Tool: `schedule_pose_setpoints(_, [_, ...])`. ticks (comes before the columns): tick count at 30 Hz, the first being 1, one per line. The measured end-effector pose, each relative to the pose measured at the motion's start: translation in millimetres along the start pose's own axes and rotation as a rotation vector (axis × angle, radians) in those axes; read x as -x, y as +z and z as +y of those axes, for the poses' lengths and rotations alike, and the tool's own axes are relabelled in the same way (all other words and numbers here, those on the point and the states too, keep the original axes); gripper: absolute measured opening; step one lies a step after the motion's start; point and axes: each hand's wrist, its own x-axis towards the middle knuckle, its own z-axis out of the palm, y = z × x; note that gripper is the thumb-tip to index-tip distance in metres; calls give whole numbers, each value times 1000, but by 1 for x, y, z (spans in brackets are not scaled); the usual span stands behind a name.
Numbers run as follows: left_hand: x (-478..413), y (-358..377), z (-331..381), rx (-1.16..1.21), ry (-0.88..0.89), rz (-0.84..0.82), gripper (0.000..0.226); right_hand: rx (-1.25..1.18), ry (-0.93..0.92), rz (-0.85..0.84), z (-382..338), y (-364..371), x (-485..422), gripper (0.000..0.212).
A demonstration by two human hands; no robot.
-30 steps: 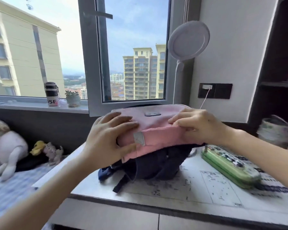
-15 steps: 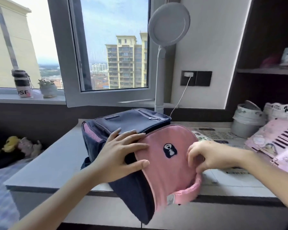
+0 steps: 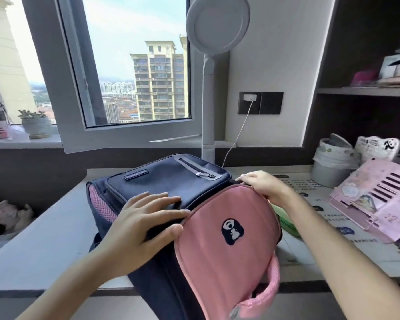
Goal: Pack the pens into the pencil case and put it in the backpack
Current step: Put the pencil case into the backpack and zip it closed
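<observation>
Resting on a grey desk (image 3: 44, 239), backpack (image 3: 166, 181) below the window (image 3: 134, 65).

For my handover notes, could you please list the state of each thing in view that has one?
Backpack: lying on the desk, front pocket zipped.
Pink flap: down.
Window: swung open.
Charger: plugged in.
Left hand: flat on backpack.
Right hand: gripping flap edge.

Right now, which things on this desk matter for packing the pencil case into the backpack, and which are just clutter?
For the job:
backpack
pink flap
green pencil case
left hand
right hand

Just lying about:
round lamp
pink book stand
grey cup
</observation>
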Motion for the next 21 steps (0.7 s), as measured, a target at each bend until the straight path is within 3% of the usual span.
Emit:
schedule_pose_setpoints(4, [-8, 5, 11, -92, -31, -20, 44, 71, 192, -21, 46, -24, 27, 44])
schedule_pose_setpoints(7, [-21, 12, 17, -136, -41, -33, 47, 96, 245, -74, 74, -30, 51, 32])
schedule_pose_setpoints(10, [-28, 18, 20, -133, -35, -22, 48, 141, 92, -30, 91, -24, 65, 29])
schedule_pose_setpoints(15, [-33, 17, 13, -114, -18, -2, 44, 492, -196, 262, 105, -6, 70, 21])
schedule_pose_setpoints(17, [-31, 12, 6, -105, 4, -19, 51, 492, -217, 305, 108, -3, 71, 21])
schedule_pose_setpoints(21, [-25, 7, -6, -82, 28, -63, 53, 260, -66, 422, 109, 8, 79, 22])
